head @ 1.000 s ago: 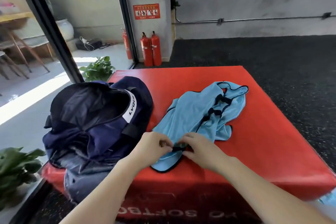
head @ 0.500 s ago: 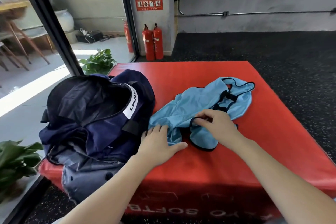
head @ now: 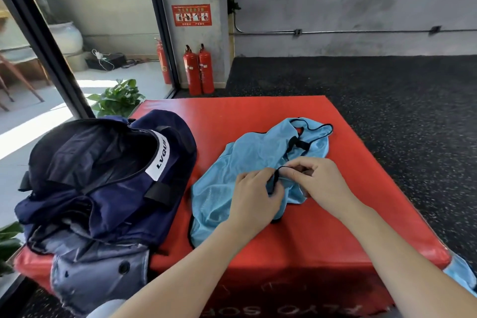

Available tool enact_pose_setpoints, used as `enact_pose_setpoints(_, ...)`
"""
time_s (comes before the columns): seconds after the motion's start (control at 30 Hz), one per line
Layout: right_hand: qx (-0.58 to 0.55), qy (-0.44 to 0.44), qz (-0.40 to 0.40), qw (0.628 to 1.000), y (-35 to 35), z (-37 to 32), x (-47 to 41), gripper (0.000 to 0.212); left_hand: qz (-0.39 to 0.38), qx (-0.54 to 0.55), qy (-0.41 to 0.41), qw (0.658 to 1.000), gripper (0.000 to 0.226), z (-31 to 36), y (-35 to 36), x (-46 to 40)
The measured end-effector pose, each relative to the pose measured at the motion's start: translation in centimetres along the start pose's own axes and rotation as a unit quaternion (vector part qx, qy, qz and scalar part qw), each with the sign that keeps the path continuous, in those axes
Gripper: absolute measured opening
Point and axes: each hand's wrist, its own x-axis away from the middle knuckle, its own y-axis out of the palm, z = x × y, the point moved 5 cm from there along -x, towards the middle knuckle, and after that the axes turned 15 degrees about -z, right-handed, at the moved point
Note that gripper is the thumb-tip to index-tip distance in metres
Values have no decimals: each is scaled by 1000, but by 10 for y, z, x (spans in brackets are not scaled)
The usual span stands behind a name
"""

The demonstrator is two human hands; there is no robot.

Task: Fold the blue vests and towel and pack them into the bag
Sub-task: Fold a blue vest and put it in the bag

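Observation:
A light blue mesh vest [head: 247,162] with black trim lies crumpled on the red padded box [head: 258,111]. My left hand [head: 254,197] and my right hand [head: 316,181] meet over its near middle, both pinching a black trim strap that arches between them. To the left, a dark navy bag [head: 103,175] with a white label sits open on the box's left part, its mouth facing up. Another bit of light blue cloth [head: 463,275] hangs off the box's near right corner.
Two red fire extinguishers [head: 198,70] stand by the wall beyond the box, a third by the glass door frame [head: 49,44]. A potted plant [head: 116,98] sits behind the bag. Dark speckled floor [head: 387,98] lies right of the box.
My left hand, flat on the vest's left edge half a second ago, has moved right and taken the black strap beside my right hand. The vest has been spread wider toward me.

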Motion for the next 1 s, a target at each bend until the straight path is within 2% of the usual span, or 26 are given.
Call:
enact_pose_setpoints(0.13, -3, 0, 30, 1000, -16, 2, 7, 7, 52, 28, 11, 998, 13, 7, 1, 0)
enact_pose_setpoints(0.27, 14, -3, 11, 1000, -18, 2, 12, 7, 38, 47, 18, 998, 21, 10, 4, 1)
enact_pose_setpoints(0.4, 28, 0, -5, 1000, -19, 3, 13, 8, 60, 2, 31, 998, 14, 14, 5, 2)
enact_pose_setpoints(0.53, 21, -3, 4, 1000, -21, 2, 14, 10, 56, -17, 4, 998, 16, 9, 4, -1)
enact_pose_setpoints(0.6, 25, -5, 1, 1000, -21, 1, 14, 10, 38, 8, 1, 999, 18, 8, 4, -2)
enact_pose_setpoints(0.73, 44, 6, -10, 999, -16, 2, 12, 9, 17, 138, -2, 990, 24, 13, 3, 0)
enact_pose_setpoints(1.0, 21, 16, -7, 1000, -14, 6, 7, 15, -25, 202, -5, 979, 17, 14, 2, 0)
